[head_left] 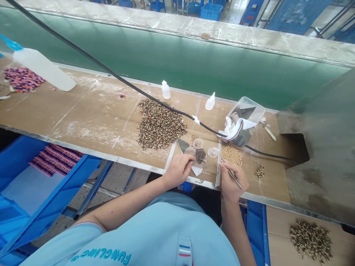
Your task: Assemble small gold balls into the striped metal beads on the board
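Note:
My left hand (179,169) rests at the near edge of the brown worktable (91,114), fingers pinched together on something I cannot make out, beside a stained scrap of cloth or paper (195,154). My right hand (232,178) is closed round thin metal tweezers (229,170), whose tips point up-left toward a small clear cup (213,152). A second small clear cup (198,143) stands just behind the scrap. A patch of small tan beads (232,154) lies right of the cups. A large heap of small dark-and-gold parts (159,125) lies left of them.
A black cable (111,72) crosses the table diagonally. Two small white dropper bottles (165,90) (210,101) stand at the back by a green conveyor belt (194,62). A clear tub with cloth (242,123), a large squeeze bottle (41,66), blue crates (30,177) and another parts heap (311,240) surround.

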`<state>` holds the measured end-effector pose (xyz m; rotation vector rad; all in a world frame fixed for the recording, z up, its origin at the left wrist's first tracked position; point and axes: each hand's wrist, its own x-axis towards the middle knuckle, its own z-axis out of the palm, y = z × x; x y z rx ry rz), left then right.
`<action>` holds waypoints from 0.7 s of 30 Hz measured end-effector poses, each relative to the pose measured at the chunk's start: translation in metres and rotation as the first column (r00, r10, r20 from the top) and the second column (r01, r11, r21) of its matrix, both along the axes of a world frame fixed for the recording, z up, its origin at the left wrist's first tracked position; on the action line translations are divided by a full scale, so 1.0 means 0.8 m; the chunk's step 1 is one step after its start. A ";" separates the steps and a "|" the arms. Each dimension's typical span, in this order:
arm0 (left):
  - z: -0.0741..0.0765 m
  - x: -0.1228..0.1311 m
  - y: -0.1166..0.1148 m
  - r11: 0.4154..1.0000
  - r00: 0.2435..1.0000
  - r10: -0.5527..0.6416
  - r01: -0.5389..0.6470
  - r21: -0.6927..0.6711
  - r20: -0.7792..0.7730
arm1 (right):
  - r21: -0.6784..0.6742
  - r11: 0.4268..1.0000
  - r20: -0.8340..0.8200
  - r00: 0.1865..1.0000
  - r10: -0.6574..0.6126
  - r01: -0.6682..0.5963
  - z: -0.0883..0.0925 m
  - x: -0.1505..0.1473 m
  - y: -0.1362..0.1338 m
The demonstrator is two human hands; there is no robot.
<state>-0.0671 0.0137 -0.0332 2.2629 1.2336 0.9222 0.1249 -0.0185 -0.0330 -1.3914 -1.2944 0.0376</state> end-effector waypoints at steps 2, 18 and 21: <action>0.000 0.000 0.000 1.000 1.000 -0.003 0.003 -0.002 0.000 | 0.005 1.000 -0.001 1.000 0.006 -0.006 0.001 -0.001 0.000; 0.000 -0.001 0.000 1.000 1.000 0.001 0.000 0.031 -0.007 | -0.033 0.999 -0.123 0.992 -0.034 0.031 0.000 -0.001 0.000; 0.000 0.000 0.000 1.000 1.000 0.002 -0.002 0.018 -0.007 | -0.056 0.997 -0.151 0.987 -0.055 0.047 0.000 -0.001 0.001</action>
